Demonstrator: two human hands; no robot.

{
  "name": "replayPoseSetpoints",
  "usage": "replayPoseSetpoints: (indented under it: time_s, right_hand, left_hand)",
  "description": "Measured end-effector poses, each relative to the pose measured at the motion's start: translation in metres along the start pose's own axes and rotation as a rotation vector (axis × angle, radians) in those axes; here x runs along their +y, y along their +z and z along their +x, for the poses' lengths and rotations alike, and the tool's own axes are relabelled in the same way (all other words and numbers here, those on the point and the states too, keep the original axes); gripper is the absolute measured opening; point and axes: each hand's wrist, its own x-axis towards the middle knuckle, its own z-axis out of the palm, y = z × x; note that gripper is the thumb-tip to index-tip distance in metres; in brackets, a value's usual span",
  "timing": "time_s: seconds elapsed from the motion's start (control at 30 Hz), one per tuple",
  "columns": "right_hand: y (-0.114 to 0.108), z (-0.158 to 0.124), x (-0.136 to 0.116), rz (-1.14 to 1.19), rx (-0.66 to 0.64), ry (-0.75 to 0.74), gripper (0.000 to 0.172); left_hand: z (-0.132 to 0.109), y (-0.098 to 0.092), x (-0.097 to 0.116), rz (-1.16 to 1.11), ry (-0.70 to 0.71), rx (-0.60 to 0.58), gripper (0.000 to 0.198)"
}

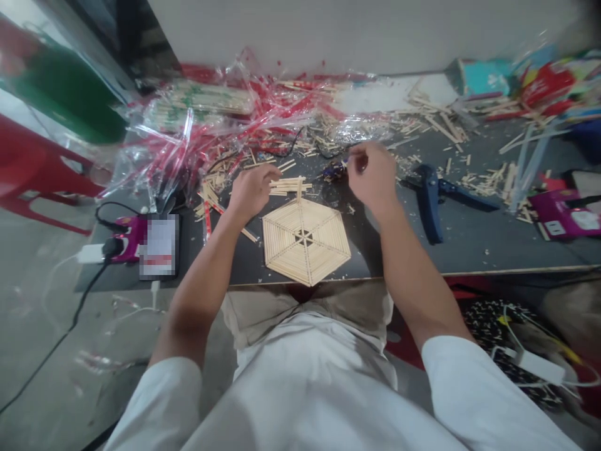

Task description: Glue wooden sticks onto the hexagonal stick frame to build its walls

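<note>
A flat hexagon built of pale wooden sticks (284, 241) lies at the front edge of the table, with a small dark opening at its centre. A short stick piece (299, 188) stands up at its far corner. Beyond it, my left hand (253, 191) is closed with bent fingers beside a small pile of loose sticks (288, 186); what its fingertips hold, if anything, is too small to tell. My right hand (374, 175) curls round a dark blue tool (334, 169), apparently a glue gun, its tip towards the left and its grip mostly hidden.
Blue-handled cutters (432, 200) lie right of my right arm. A phone (159, 246) and a purple power strip (129, 238) sit at the left edge. Plastic wrappers (188, 144) and scattered sticks (441, 122) cover the back. Another purple box (563, 210) stands far right, a red stool (32, 163) left.
</note>
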Motion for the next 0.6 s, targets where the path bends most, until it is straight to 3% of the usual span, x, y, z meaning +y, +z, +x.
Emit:
replayPoseSetpoints:
  time_s: [0.17,0.37,0.5,0.6]
  right_hand:
    - [0.008,0.007,0.029,-0.113,-0.033,0.106,0.022]
    - [0.012,0.003,0.023,-0.159,-0.023,0.171,0.028]
    - [0.011,0.000,0.027,-0.167,-0.066,0.199,0.045]
    - [0.011,-0.003,0.036,-0.152,-0.137,0.191,0.062]
  left_hand:
    - [0.006,-0.007,-0.011,-0.073,-0.099,0.043,0.028]
    - [0.019,-0.036,-0.017,-0.141,-0.110,0.171,0.018]
    - [0.021,-0.049,-0.008,-0.073,-0.066,0.199,0.019]
    - [0.008,-0.053,0.009,-0.019,-0.051,0.242,0.020]
